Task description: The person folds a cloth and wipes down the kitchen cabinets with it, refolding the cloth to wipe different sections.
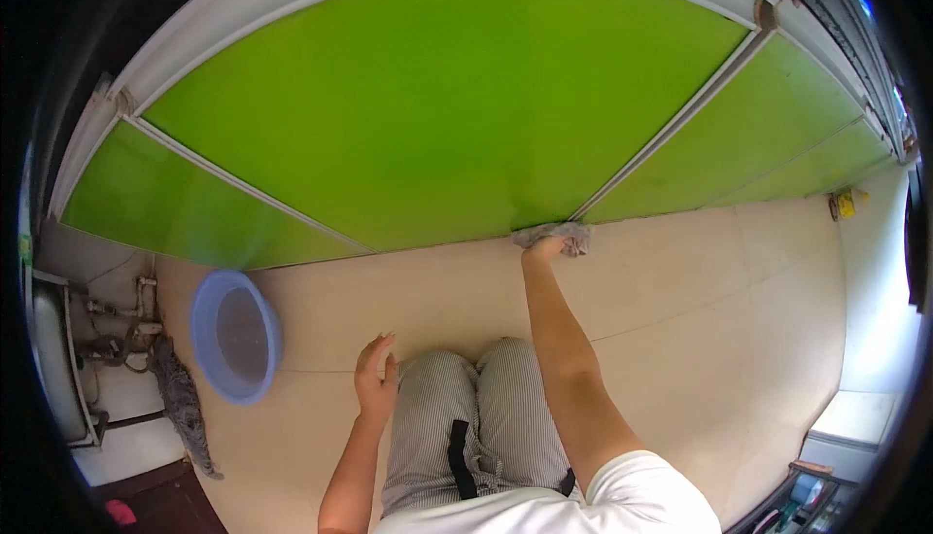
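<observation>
A crumpled grey cloth (573, 239) lies at the foot of the green panel (437, 106), where the panel meets the beige floor. My right hand (547, 246) is closed on this cloth, with the arm stretched forward; part of the fingers is hidden by the cloth. Beside my left knee, my left hand (376, 377) hovers with fingers apart and nothing in it. To the left of that hand stands a blue plastic basin (199, 325) with greyish water inside.
Pipes (146, 306) run along the left wall, and a dark grey cloth-like item (182, 398) hangs or lies below them. A small yellow object (845, 204) stands in the far right corner. Shelving with items (802, 495) is at the lower right.
</observation>
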`<state>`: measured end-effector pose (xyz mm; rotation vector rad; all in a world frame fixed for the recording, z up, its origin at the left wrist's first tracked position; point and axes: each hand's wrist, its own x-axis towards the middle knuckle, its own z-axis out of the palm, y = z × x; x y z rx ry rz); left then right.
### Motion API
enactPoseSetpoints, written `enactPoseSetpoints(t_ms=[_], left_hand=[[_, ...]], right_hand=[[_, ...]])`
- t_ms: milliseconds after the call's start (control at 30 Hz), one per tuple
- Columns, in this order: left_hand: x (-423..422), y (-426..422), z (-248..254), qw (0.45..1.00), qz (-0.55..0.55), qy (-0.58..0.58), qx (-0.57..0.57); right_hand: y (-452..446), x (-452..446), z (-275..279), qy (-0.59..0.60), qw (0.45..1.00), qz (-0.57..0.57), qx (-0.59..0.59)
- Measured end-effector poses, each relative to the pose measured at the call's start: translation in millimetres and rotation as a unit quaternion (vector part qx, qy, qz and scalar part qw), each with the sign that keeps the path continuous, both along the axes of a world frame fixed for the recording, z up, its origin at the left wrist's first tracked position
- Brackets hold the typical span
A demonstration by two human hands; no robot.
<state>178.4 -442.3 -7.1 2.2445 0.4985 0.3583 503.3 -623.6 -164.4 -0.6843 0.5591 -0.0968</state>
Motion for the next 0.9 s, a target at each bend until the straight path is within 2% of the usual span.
enactPoseSetpoints(t_ms=[67,167,300,400,467,533,600,733,833,900], left_hand=[[6.1,-3.3,1.5,1.0,-0.003,-0.006,-0.005],[8.6,-6.8,8.0,1.0,-0.014,0.0,-0.007],[20.1,-0.5,13.1,1.0,-0.024,-0.015,-0.01],[18.9,7.7,19.5,1.0,-0.008,-0.023,-0.014],[7.2,8.6,20.2,1.0,0.004,-0.021,-0.018],[-8.0,14.5,25.0,1.0,0.02,-0.016,-0.013],[-26.4,23.3,32.6,0.999,0.047,-0.009,-0.01],[-55.8,39.1,42.0,0.997,0.075,-0.02,0.006],[-56.3,40.9,46.2,0.997,0.07,-0.039,0.005],[-48.4,32.1,52.1,0.999,0.039,-0.017,-0.029]], right_hand=[[8.2,-1.3,-9.8,0.034,0.999,-0.011,0.011],[18.0,-16.9,36.4,0.083,0.996,-0.026,0.021],[42.6,-29.1,-11.2,0.093,0.991,0.055,0.082],[108.8,-62.7,-28.7,0.087,0.974,0.133,0.163],[160.0,-91.6,-11.9,0.074,0.954,0.16,0.244],[191.8,-112.4,16.6,0.199,0.923,0.232,0.234],[200.9,-122.8,28.6,0.207,0.905,0.229,0.293],[161.4,-140.0,53.6,0.149,0.892,0.276,0.326],[110.5,-154.2,71.2,0.085,0.89,0.351,0.277],[72.7,-167.9,78.2,0.017,0.867,0.458,0.196]])
